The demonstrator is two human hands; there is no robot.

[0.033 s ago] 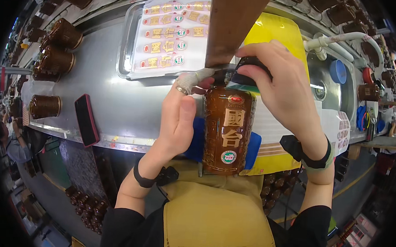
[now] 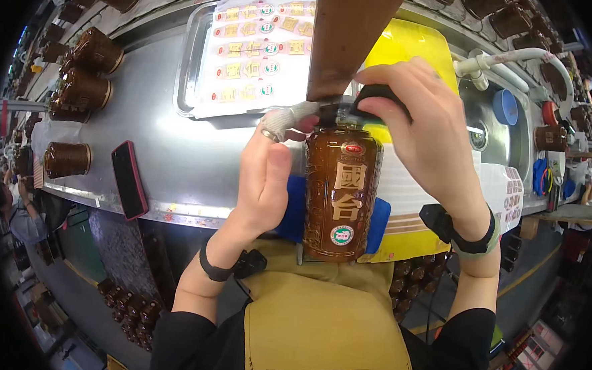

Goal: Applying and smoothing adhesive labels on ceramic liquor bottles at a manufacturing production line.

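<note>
A brown glazed bottle (image 2: 316, 216) with raised gold characters and a round green-and-white label lies in front of me, its neck pointing away. My left hand (image 2: 262, 183) is curled at the neck from the left, a white cloth cover on one finger and the thumb raised clear. From the right, my right hand (image 2: 423, 118) grips a black handheld tool (image 2: 385, 96) by the neck; its exact kind is hidden by my fingers. Blue padding (image 2: 380, 219) shows on both sides of the bottle.
A brown post (image 2: 347, 40) rises just beyond the neck. Behind it lies a metal tray (image 2: 190, 65) with label sheets. A phone (image 2: 129, 179) rests at the table's front left; brown bottles (image 2: 68, 160) stand farther left. A sink with a blue bowl (image 2: 505, 107) is at right.
My right hand and the black tool have shifted slightly up and to the right, away from the bottle's shoulder. My left hand and the bottle stay nearly in place.
</note>
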